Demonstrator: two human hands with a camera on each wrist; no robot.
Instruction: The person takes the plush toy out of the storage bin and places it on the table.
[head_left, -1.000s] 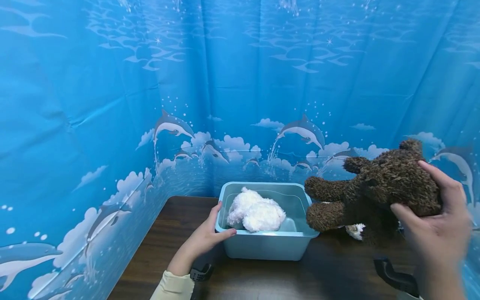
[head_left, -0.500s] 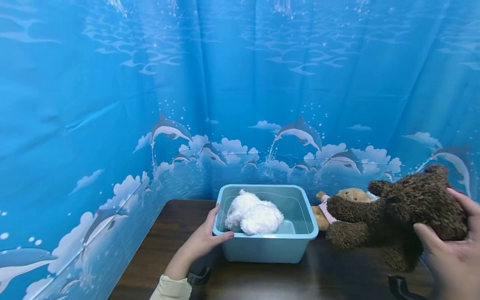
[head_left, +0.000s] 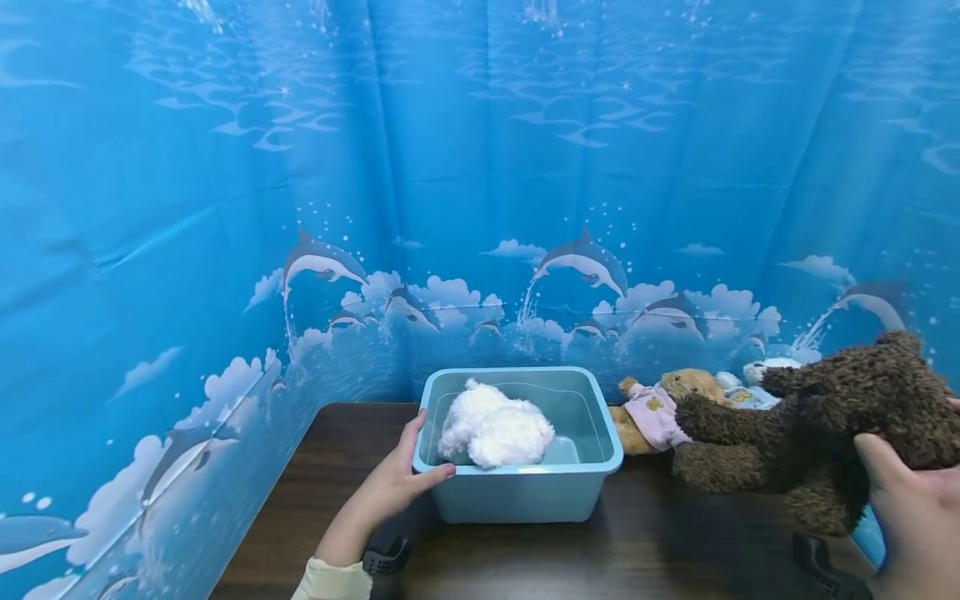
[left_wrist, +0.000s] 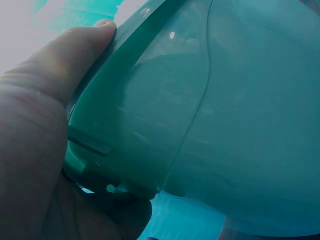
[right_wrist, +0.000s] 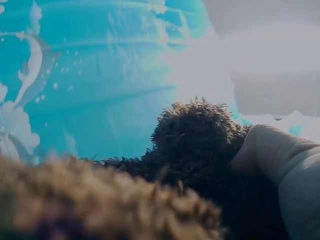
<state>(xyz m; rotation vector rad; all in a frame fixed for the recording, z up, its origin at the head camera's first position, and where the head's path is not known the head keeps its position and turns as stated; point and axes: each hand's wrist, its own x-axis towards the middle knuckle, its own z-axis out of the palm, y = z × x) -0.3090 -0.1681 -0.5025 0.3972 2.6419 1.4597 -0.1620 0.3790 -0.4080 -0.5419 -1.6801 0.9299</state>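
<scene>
Brown plush bear (head_left: 825, 429): soft, light, compressible; right hand (head_left: 911, 517) fingers clasp its body. Left hand (head_left: 397, 483) fingers grip the bin (head_left: 525, 500) rim.

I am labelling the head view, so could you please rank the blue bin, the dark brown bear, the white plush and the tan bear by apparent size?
1. Dark brown bear and blue bin: look alike; the bear is nearer the camera, so unsure.
2. White plush.
3. Tan bear, partly hidden.
</scene>
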